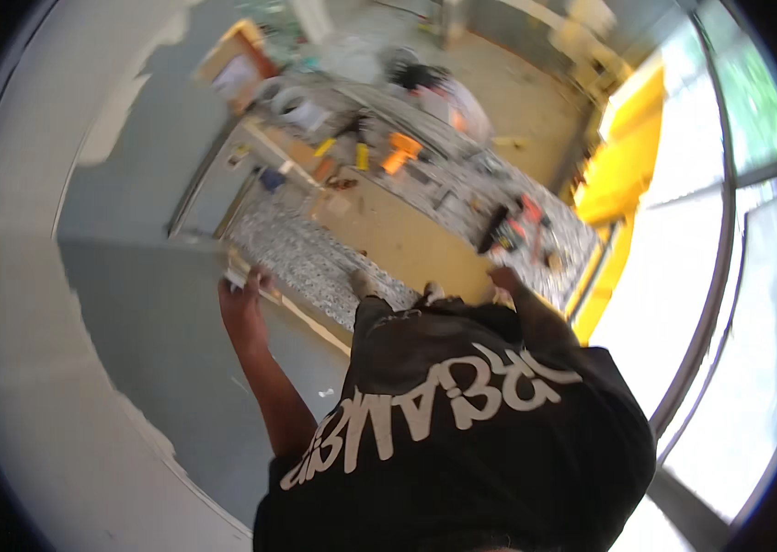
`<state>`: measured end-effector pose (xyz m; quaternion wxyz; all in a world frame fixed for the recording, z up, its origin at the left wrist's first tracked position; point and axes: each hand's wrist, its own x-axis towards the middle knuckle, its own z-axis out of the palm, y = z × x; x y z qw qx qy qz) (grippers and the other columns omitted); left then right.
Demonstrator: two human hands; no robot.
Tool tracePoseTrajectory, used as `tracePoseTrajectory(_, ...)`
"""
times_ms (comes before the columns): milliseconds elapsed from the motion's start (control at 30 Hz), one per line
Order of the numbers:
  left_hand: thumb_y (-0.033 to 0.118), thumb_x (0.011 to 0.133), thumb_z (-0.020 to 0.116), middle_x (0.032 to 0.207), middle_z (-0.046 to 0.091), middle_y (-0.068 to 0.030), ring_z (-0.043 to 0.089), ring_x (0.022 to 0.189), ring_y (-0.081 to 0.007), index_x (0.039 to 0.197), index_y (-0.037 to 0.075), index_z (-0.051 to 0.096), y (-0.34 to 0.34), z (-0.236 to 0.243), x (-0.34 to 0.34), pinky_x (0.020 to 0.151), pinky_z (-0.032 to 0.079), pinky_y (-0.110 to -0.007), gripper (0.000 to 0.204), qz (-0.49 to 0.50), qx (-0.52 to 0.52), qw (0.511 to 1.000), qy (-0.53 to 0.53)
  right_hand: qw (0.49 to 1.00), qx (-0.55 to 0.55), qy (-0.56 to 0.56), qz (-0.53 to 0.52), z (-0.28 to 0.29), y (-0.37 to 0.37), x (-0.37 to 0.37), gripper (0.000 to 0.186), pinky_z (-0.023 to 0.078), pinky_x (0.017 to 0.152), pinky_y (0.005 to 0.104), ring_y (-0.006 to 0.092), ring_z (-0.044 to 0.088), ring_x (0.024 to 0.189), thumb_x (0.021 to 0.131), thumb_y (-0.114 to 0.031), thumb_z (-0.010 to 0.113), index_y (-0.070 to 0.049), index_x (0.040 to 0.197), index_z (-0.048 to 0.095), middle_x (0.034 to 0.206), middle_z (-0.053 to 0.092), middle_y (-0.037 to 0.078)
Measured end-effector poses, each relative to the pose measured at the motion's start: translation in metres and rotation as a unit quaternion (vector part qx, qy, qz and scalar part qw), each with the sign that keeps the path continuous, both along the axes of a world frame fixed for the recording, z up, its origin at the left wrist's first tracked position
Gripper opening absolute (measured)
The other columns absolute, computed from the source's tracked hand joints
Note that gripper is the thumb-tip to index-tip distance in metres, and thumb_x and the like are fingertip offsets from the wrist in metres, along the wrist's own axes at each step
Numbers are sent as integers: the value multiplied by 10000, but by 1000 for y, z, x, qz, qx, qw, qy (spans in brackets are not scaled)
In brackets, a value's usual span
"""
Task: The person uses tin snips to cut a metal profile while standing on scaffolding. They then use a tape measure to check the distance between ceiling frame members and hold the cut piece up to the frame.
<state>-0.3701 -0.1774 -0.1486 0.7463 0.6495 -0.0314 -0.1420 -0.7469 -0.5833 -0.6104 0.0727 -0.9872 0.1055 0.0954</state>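
My left hand (pixel 246 281) is out to the left, its fingers closed around a small pale thing that blur keeps me from naming. A long light-coloured strip (pixel 310 317) runs from beside that hand toward my body. My right hand (pixel 503 279) is at the near right corner of a flat brown board (pixel 398 225). Its fingers are smeared and partly hidden, so I cannot tell whether they grip the board. Speckled grey sheeting (pixel 287 244) lies to the left of the board.
Beyond the board are an orange tool (pixel 401 152), a red and black power tool (pixel 515 225) and white rolls (pixel 292 106). A grey wall (pixel 140 198) stands at the left. Bright yellow panels (pixel 632 152) and large windows (pixel 701 276) line the right.
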Motion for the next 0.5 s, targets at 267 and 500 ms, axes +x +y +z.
tracePoseTrajectory(267, 87, 897, 664, 1033, 635, -139, 660, 904, -225, 1177, -42, 490, -14, -104, -40, 850, 550, -317, 354, -164, 159, 960, 163, 922, 241, 118, -280, 73, 34, 12, 314, 544, 765, 467, 341, 683, 895, 929, -298, 494, -87, 1003, 715, 831, 689, 179)
tracePoseTrajectory(500, 140, 880, 696, 950, 645, -96, 661, 825, -176, 1095, -20, 574, -57, -131, -41, 766, 536, -309, 294, -252, 367, 884, 146, 952, 119, 280, -34, -22, 67, -35, 241, 562, 690, 467, 275, 712, 886, 862, -259, 538, -113, 865, 731, 947, 728, 136)
